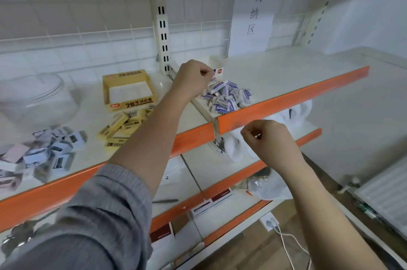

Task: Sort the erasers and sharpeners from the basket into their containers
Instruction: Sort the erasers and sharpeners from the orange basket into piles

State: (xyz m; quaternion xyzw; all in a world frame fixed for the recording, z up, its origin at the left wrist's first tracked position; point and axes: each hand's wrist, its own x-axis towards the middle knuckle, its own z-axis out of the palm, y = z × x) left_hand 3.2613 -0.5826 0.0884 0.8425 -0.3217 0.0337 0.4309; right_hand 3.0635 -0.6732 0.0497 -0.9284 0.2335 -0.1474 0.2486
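Near the centre of the frame, the left hand [193,76] reaches over the top shelf [286,67], its fingers curled with the tips pinched together just above a heap of white-and-blue erasers [228,99]. Whether it holds one of them cannot be told, since the fingertips hide it. That heap holds well over a dozen erasers, too jumbled to count exactly, and a single small white box [217,67] stands touching its far side.

Right of centre and lower in the frame, the right hand [267,137] hangs in front of the shelf's orange edge [297,93], fingers curled into a loose fist. Something thin may sit between the thumb and forefinger, but it is too small to tell.

Left of centre stands one open yellow carton [128,90] marked 2B, with about eight yellow erasers [123,125] lying loose just in front of it. At the left edge of the frame lies a third pile, of small grey and white boxes [41,155], roughly a dozen, blurred. Behind it, in the upper left, sits one clear glass bowl [35,98]. One paper sign [253,14] hangs on the wire grid above.
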